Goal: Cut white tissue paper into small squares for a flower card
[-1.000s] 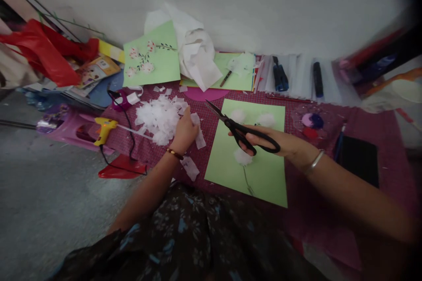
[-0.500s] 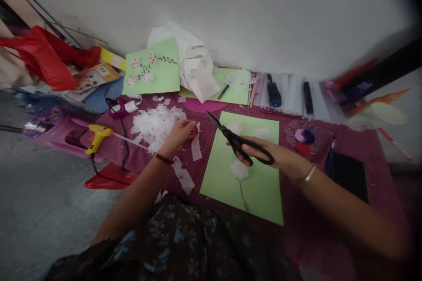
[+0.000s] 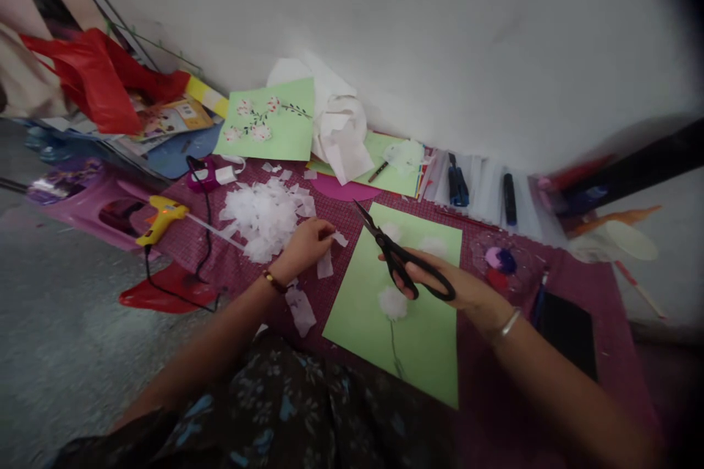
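My left hand [image 3: 309, 243] pinches a small piece of white tissue paper [image 3: 339, 238] between thumb and fingers, beside a heap of cut white paper pieces [image 3: 261, 216]. Below it, a paper strip [image 3: 301, 310] lies on the purple tablecloth. My right hand [image 3: 426, 280] is closed around black-handled scissors [image 3: 393, 253], whose blades point up and left and look nearly closed. Under the scissors is a green sheet [image 3: 423, 352] with white fluffy paper flowers [image 3: 392, 303] and a drawn stem.
A yellow glue gun [image 3: 163, 218] with a cord rests at the left edge. Behind are a green flower picture [image 3: 267, 139], crumpled white paper [image 3: 344, 139], a blue stapler-like tool [image 3: 457, 183] and a black marker [image 3: 510, 199]. Colored pompoms [image 3: 499, 264] and a black pad [image 3: 569, 330] lie right.
The camera view has shifted. My left hand has lifted a small paper piece, which now sticks out to the right of its fingers. The right hand still holds the scissors.
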{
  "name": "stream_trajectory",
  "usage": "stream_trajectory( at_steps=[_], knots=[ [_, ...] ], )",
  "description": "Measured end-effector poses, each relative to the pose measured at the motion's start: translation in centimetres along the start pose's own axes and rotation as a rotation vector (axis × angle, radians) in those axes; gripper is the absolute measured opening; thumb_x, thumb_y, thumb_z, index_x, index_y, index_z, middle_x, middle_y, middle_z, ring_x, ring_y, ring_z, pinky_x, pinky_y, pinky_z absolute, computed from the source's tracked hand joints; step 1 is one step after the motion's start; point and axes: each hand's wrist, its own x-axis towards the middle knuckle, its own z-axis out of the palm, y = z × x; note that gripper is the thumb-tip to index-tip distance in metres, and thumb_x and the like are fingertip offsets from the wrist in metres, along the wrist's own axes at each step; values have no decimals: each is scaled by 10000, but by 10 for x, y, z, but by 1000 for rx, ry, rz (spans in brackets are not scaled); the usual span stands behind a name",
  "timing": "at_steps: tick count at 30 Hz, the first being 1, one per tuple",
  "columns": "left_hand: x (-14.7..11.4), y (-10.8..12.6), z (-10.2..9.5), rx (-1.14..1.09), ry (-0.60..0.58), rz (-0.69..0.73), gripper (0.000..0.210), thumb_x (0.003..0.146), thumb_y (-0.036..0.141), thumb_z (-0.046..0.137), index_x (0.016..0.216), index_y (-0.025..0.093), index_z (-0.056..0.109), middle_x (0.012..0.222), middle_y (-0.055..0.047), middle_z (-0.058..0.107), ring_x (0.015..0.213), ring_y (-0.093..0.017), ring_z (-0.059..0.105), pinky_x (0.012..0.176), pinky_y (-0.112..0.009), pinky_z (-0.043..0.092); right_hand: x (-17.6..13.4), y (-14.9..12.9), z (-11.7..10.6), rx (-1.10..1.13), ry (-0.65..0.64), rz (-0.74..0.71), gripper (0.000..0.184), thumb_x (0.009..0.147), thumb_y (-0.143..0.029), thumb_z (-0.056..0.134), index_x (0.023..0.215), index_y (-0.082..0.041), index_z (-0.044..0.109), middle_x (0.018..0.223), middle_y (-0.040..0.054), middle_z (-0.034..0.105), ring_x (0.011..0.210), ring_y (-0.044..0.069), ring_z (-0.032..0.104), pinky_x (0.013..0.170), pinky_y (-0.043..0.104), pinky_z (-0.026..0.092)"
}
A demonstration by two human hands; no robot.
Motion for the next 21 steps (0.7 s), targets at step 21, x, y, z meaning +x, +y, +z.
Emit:
stream_trajectory(
  at_steps=[21],
  knots=[
    [-13, -35, -97, -809, 138, -185, 228, 694, 369, 711, 684, 171, 600, 595, 47, 521, 505, -76, 416, 484, -215, 291, 121, -61, 37, -430, -235, 48, 688, 908, -543, 612, 1455, -151, 474, 1259, 164, 643, 1090, 292, 606, 941, 426, 505]
  ],
)
